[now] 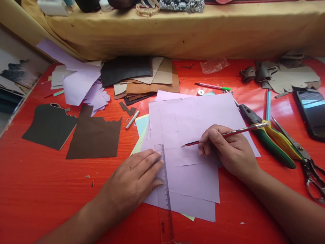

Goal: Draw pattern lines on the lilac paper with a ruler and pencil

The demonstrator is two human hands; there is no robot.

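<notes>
Several sheets of purple paper [198, 118] lie stacked on the red table in front of me, the top one marked with faint pencil lines. My left hand [139, 174] lies flat across a clear ruler [165, 217], its fingers stretched out over the ruler's upper part. The ruler runs nearly upright along the paper's left side and reaches past its lower edge. Between thumb and fingers my right hand [223, 145] grips a dark pencil [236, 131]. The pencil's point is on or just over the paper, right of the ruler's top end.
Dark leather pieces [95, 135] lie left, below purple paper scraps [81, 84]. Behind the sheets sits a leather stack [147, 74]. Pliers [271, 135], scissors [307, 162], a phone [311, 112] and grey leather scraps [291, 76] are at right. A pink pen [212, 86] lies at the back.
</notes>
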